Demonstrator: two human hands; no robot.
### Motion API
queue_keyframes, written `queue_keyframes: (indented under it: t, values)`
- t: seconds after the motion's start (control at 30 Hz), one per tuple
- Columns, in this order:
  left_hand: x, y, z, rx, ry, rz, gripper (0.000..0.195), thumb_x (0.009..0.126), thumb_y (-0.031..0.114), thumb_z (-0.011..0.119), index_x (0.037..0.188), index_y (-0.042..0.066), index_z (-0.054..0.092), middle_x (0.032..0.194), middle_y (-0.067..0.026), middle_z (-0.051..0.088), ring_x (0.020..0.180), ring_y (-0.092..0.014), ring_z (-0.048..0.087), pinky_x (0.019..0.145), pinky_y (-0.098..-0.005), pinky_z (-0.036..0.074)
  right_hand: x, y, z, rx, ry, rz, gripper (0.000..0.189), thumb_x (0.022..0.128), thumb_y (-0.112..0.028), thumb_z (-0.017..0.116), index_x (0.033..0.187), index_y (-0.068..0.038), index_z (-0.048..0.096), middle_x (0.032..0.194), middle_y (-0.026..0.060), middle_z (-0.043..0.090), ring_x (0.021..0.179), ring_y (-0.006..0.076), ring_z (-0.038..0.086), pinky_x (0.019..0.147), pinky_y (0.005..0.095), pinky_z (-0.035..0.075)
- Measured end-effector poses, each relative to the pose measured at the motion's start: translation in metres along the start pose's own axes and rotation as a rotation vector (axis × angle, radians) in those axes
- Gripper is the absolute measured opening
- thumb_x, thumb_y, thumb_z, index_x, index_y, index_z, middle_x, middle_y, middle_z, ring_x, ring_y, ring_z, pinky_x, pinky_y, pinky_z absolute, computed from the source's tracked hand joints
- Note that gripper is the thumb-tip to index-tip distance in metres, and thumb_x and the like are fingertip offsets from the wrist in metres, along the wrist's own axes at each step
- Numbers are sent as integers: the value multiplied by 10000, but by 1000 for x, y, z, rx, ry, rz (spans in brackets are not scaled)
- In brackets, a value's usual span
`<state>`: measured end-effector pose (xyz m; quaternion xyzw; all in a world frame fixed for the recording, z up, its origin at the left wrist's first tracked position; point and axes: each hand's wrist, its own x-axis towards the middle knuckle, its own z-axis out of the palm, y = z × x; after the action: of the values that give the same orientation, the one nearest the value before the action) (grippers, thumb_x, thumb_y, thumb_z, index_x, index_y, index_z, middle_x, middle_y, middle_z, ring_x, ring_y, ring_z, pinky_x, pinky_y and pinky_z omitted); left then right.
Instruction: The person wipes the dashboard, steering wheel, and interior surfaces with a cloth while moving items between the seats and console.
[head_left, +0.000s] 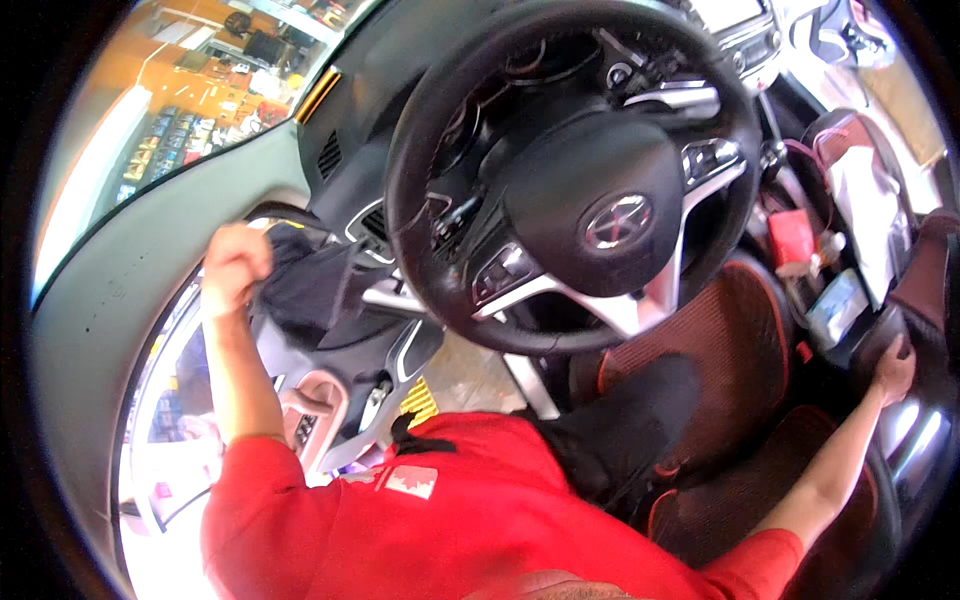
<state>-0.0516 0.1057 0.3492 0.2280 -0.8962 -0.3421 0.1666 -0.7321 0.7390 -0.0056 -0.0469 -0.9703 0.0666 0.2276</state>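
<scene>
My left hand (238, 259), blurred and with its fingers curled, is raised beside the front pillar (195, 210) of a car at the driver's door. Close to its right hangs a black cloth-like piece (307, 285); whether the fingers hold it is unclear. On the far right my right hand (894, 373) rests against the dark padded armrest (877, 345) between the seats, its fingertips partly hidden. In front of me is the black steering wheel (592, 202) with silver spokes. Below it lies the dark brown driver's seat (705, 360) with red piping.
The door panel (322, 405) with its pull handle stands on the left. A red packet (791, 240) and a pale blue tissue pack (836, 307) sit around the console. White paper (862, 217) lies on the passenger seat. Through the windscreen, shop shelves (172, 146) are visible.
</scene>
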Motion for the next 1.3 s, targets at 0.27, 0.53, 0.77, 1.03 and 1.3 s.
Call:
queue_keyframes:
  t: [0.27,0.53,0.77,1.03,1.3]
  values:
    - [-60,-7,101,-656,-207,-132,279,700,208,775,527,131,569,523,-8,567,520,-187,563,958,-497,474,-313,-246,-234,1665,-1122,-413,613,895,-525,581,1151,31,620,1209,208,610,1089,307,610,946,385,487]
    - [-37,-4,143,-162,-736,-202,273,893,120,578,1136,22,656,1003,-105,694,940,-240,661,904,-358,485,-545,-356,-284,1643,-2081,-10,312,893,-248,627,1126,-42,652,964,87,667,842,191,604,762,349,496]
    - [-24,-135,47,659,293,154,331,863,12,587,1193,-7,605,1226,-205,604,1162,-334,587,1004,-404,438,-524,-494,-336,1522,-432,-846,398,901,-296,607,1208,-43,611,1195,198,599,1126,364,558,971,495,381]
    - [-9,-210,84,731,407,269,517,986,330,360,1382,9,449,1547,-250,255,1425,-527,115,1119,-640,-11,-576,-566,-296,1348,-156,-864,530,870,-555,562,973,-65,736,770,144,681,745,318,639,947,524,412]
    - [-4,-202,81,790,371,219,467,973,293,381,1339,48,534,1549,-254,242,1417,-538,122,1110,-653,-8,-560,-565,-258,1348,-259,-646,621,880,-492,611,1263,-5,573,1251,249,577,1167,403,544,1064,489,351]
